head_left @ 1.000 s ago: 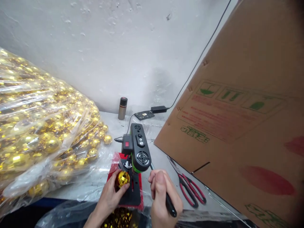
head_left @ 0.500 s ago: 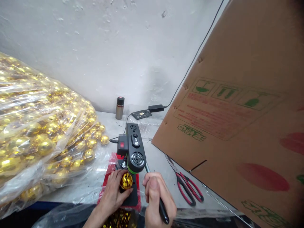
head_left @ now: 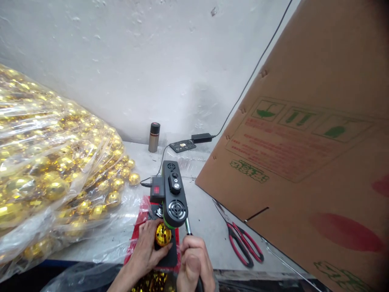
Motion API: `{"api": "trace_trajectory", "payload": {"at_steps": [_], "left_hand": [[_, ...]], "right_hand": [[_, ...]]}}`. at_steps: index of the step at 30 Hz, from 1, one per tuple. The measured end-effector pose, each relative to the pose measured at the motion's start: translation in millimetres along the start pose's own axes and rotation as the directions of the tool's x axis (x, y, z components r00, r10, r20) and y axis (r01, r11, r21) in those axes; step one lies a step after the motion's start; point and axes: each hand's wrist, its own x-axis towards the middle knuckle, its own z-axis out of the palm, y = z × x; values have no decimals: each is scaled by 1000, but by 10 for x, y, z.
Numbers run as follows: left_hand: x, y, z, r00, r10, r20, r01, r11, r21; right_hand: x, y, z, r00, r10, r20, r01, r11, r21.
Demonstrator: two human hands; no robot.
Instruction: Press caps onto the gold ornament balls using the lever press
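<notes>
My left hand [head_left: 146, 246] curls its fingers and thumb around a shiny gold faceted ball [head_left: 163, 234], which sits under the front end of a black bench press [head_left: 175, 194] with a green lower edge. Part of the ball's left side is covered by my fingers. At the press's right side, my right hand [head_left: 196, 263] is wrapped round the grip of its metal lever [head_left: 189, 227]; the black handle end is mostly hidden below the hand. The press's dark base plate [head_left: 165, 257] rests on a red sheet [head_left: 136, 231].
A clear plastic bag of gold balls [head_left: 60, 162] fills the left. Red-handled scissors [head_left: 243, 243] lie right of my hands, beside a large cardboard box [head_left: 291, 142]. Behind the press stand a black-capped bottle [head_left: 154, 138] and a black adapter [head_left: 201, 138] with a cable.
My right hand has moved lower and slightly left with the lever. My left hand still holds the ball beneath the press. The whole view has shifted a little.
</notes>
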Motion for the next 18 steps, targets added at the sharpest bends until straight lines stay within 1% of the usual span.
{"api": "trace_trajectory", "payload": {"at_steps": [6, 11, 13, 16, 18], "left_hand": [[0, 24, -7, 1000, -14, 15, 14, 1000, 3], [-17, -34, 60, 1000, 1, -9, -1, 1000, 10], [-22, -56, 90, 1000, 11, -21, -11, 1000, 17], [-23, -78, 118, 1000, 17, -21, -16, 1000, 20], [-22, -86, 128, 1000, 15, -18, -15, 1000, 16]], "right_hand": [[-20, 102, 0, 999, -46, -13, 46, 999, -11], [-21, 160, 47, 994, -88, -61, 85, 995, -50], [-1, 213, 63, 987, -140, -78, 137, 990, -45], [30, 311, 71, 959, -264, -99, 264, 964, -18], [35, 357, 69, 952, -287, -107, 288, 958, -7]]}}
